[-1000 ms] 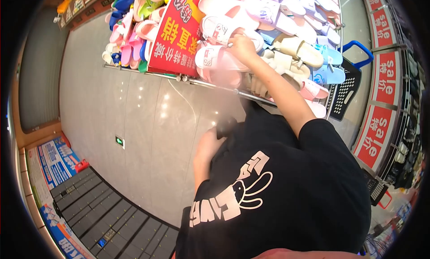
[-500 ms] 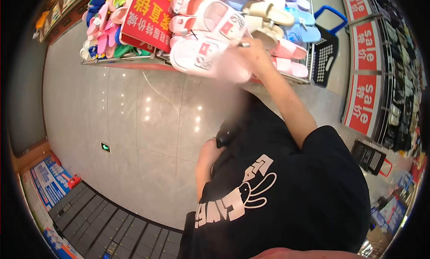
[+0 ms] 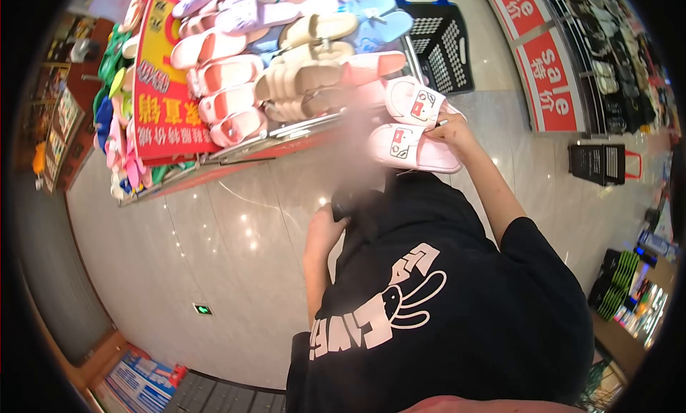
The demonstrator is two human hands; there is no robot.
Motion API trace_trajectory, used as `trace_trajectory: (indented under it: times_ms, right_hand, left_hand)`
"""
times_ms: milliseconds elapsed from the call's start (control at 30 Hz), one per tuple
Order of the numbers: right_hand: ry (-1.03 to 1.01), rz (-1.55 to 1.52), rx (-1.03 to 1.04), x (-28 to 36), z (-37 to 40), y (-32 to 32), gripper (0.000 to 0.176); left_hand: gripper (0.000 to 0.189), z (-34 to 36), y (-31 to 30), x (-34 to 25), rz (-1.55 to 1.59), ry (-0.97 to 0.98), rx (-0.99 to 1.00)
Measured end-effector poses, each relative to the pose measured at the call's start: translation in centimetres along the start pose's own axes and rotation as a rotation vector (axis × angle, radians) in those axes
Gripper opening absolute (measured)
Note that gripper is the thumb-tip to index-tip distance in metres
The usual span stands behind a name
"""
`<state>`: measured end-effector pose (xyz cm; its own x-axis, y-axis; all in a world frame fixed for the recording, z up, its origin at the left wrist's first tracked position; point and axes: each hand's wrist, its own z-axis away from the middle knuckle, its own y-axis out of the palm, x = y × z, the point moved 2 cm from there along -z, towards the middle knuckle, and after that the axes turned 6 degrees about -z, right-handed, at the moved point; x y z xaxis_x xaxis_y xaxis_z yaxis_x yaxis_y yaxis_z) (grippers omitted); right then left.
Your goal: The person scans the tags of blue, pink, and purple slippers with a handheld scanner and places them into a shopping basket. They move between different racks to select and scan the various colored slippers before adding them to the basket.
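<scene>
My right hand (image 3: 451, 133) is closed on a pair of pale pink slippers (image 3: 436, 156), held side by side in front of my body. Each slipper has a printed patch in red, black and white on its strap. My left hand (image 3: 326, 231) is low near my waist, its fingers curled around a small black object (image 3: 339, 211) whose kind I cannot make out. A blurred patch hides part of the view between the slippers and the display rack. Rows of slippers (image 3: 300, 77) in pink, beige, brown, blue and lilac fill the rack ahead of me.
A red and yellow sign (image 3: 168, 91) stands on the rack. Beside the rack's right end is a black basket with a blue handle (image 3: 437, 52). Another black basket with a red handle (image 3: 599, 163) is farther right, below shoe shelves with red sale signs (image 3: 547, 84).
My right hand has carried the pink slippers right, away from over the rack's front edge. The view has turned, so the rack now sits farther left. My left hand stays near my waist.
</scene>
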<state>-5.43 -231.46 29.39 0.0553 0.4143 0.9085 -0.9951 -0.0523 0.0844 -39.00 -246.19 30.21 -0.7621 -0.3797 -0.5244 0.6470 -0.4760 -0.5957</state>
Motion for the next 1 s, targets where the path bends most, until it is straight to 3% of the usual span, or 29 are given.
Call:
trace_trajectory:
  times_ms: [167, 300, 467, 600, 667, 733, 800, 867, 933, 1000]
  right_hand:
    - [0.049, -0.031, -0.236, 0.7, 0.0, -7.7, 0.018]
    - [0.122, -0.029, -0.370, 0.3, -2.8, -14.7, 0.020]
    - [0.150, -0.036, -0.368, -0.9, -10.9, -22.5, 0.020]
    - [0.167, 0.100, -0.342, -3.9, -21.2, -26.7, 0.024]
    - [0.204, 0.480, -0.263, -5.1, -26.9, -28.0, 0.028]
    - [0.174, 0.645, -0.240, -7.9, -32.3, -28.5, 0.030]
    - [-0.060, 0.765, -0.108, -10.1, -36.2, -28.4, 0.029]
    - [0.062, 0.880, -0.096, -10.9, -38.9, -27.4, 0.033]
    - [0.008, 0.980, -0.036, -18.1, -43.0, -27.0, 0.025]
    - [0.038, 0.994, 0.007, -19.7, -44.5, -26.0, 0.023]
  left_hand:
    - [0.040, -3.8, 0.5, -6.7, -0.030, 0.186, -0.008]
    - [0.041, -8.5, 2.0, -13.4, -0.045, 0.193, 0.104]
    - [0.040, -14.9, 3.3, -23.6, 0.148, 0.205, 0.102]
    - [0.035, -20.7, 7.3, -26.4, 0.460, 0.117, 0.073]
    - [0.031, -22.6, 8.1, -27.8, 0.671, -0.244, 0.183]
    - [0.024, -24.3, 8.9, -29.2, 0.888, -0.255, 0.089]
    - [0.023, -25.8, 9.5, -29.9, 0.996, -0.249, 0.019]
    - [0.023, -26.9, 9.7, -30.5, 1.018, -0.297, 0.025]
    - [0.029, -27.7, 10.4, -30.0, 1.072, -0.325, 0.018]
    - [0.034, -28.1, 10.7, -29.7, 1.096, -0.345, -0.012]
